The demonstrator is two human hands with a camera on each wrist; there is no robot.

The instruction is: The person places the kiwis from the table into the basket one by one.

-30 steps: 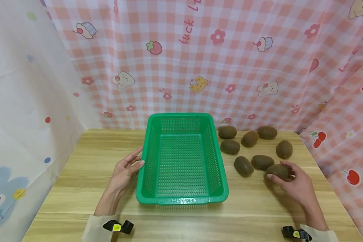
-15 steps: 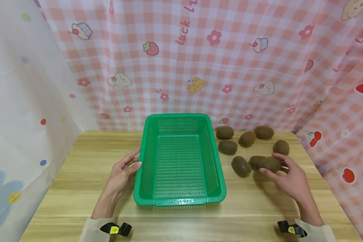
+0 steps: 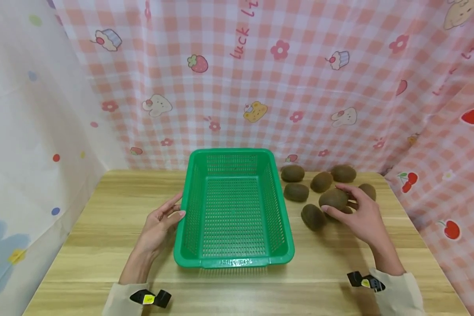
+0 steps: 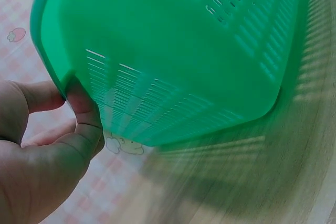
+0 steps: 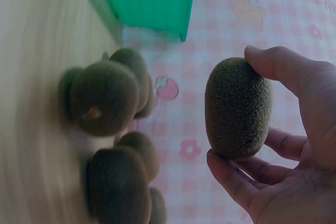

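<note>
A green plastic basket (image 3: 181, 245) with perforated walls stands on the wooden table, and its inside holds nothing. My left hand (image 3: 158, 228) pinches its left rim between thumb and fingers; the left wrist view shows the fingers (image 4: 84, 103) at the basket wall (image 4: 157, 51). Over the group of fruit on the right, my right hand (image 3: 361, 215) grips a brown fuzzy kiwi (image 3: 333, 199) by its two ends. In the right wrist view that kiwi (image 5: 238, 109) is raised above the others. Another kiwi (image 3: 313, 217) lies below and to the left of it.
Several more kiwis lie right of the basket, among them one kiwi (image 3: 296, 192) near its wall and one kiwi (image 3: 343, 174) at the back edge. A pink checked curtain (image 3: 221, 87) hangs behind the wooden table (image 3: 114, 210).
My right hand has lifted the kiwi off the table and carried it leftward and back, over the neighbouring kiwi. The left hand stays at the basket rim.
</note>
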